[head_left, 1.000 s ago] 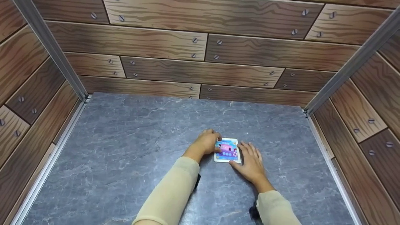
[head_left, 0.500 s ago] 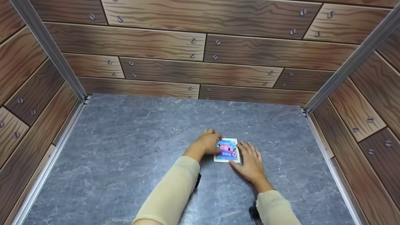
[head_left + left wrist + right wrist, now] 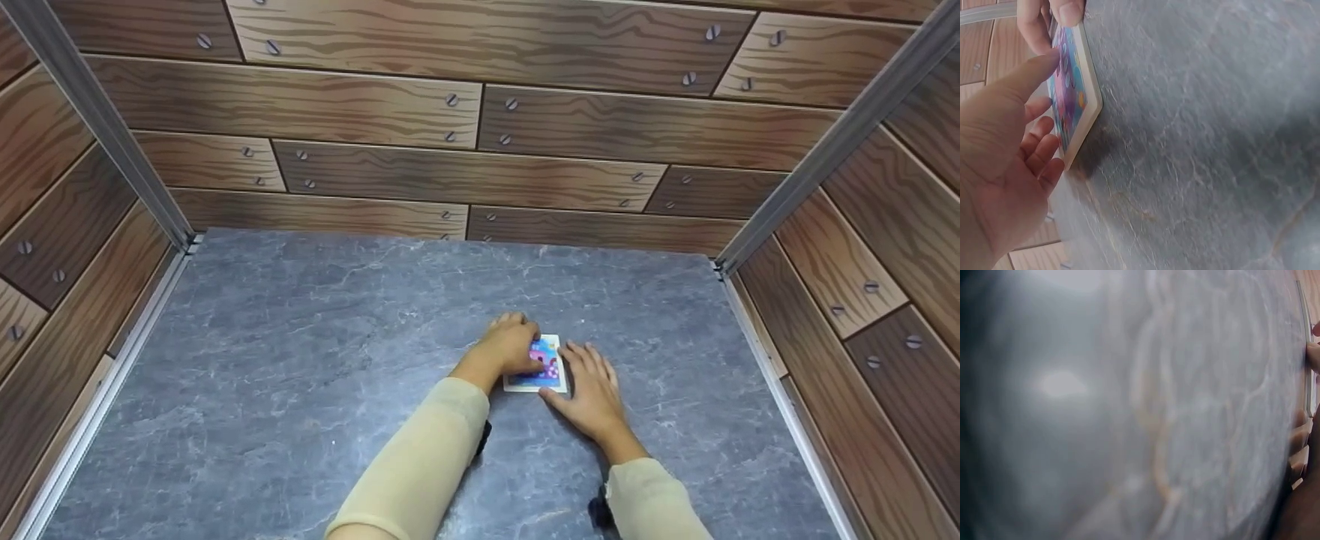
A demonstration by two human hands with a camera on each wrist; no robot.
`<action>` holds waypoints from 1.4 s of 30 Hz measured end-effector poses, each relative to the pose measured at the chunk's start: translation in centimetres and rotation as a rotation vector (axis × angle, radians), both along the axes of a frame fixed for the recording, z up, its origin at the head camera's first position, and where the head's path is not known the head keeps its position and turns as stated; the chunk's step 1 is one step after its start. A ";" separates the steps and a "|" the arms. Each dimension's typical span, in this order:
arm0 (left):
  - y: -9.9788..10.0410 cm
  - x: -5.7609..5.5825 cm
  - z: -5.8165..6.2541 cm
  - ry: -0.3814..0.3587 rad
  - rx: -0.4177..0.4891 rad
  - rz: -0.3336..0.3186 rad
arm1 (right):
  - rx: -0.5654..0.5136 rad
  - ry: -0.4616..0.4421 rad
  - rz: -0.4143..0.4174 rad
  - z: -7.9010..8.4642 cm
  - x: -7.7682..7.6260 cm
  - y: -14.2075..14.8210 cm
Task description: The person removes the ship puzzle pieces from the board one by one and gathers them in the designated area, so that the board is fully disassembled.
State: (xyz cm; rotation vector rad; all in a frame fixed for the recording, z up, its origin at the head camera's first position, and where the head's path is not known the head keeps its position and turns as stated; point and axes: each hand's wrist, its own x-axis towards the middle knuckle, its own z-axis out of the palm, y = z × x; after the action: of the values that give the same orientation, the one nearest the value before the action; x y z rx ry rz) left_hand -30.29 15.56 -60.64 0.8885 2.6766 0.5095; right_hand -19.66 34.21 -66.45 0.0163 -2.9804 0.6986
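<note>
A small square board (image 3: 550,366) with a white rim and a blue, pink and purple printed picture lies on the grey table. My left hand (image 3: 508,346) reaches over its left part and hides much of the picture. In the left wrist view, the left thumb (image 3: 1041,70) lies over the printed face while the other fingers bend loosely at the board's edge. My right hand (image 3: 592,394) holds the near right corner region, thumb at the near edge and index finger at the right edge. The right wrist view catches only a sliver of the board's edge (image 3: 1303,315).
Grey marbled tabletop (image 3: 300,337) surrounds the board. A back wall (image 3: 375,112) with a wood-plank print and similar side walls enclose it, joined by metal corner posts (image 3: 105,135). Both forearms wear cream sleeves (image 3: 420,457) with dark wrist devices.
My left hand has shifted slightly right, further over the board, and its thumb now covers more of the picture. The right hand keeps its place at the board; the head view has shifted a little.
</note>
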 end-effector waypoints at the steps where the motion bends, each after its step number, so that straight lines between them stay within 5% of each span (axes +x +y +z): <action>1: 0.0 0.0 0.0 0.002 0.001 0.004 | 0.001 0.006 0.001 0.0 0.0 0.0; 21: -0.3 0.1 -0.4 -0.089 0.104 0.118 | 0.003 -0.020 0.001 -0.2 -0.1 -0.3; 32: -0.1 0.0 -0.8 -0.081 0.138 0.122 | 0.000 -0.026 -0.003 0.1 -0.1 -0.2; 42: -0.2 -0.1 -2.0 0.001 0.169 0.071 | 0.020 -0.021 -0.007 -0.1 -0.1 0.0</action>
State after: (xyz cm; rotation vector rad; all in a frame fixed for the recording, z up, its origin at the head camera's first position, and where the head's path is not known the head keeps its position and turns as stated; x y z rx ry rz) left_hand -30.43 15.33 -62.64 0.8397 2.7044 0.7615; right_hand -19.81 34.23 -66.51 -0.0003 -3.0055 0.6730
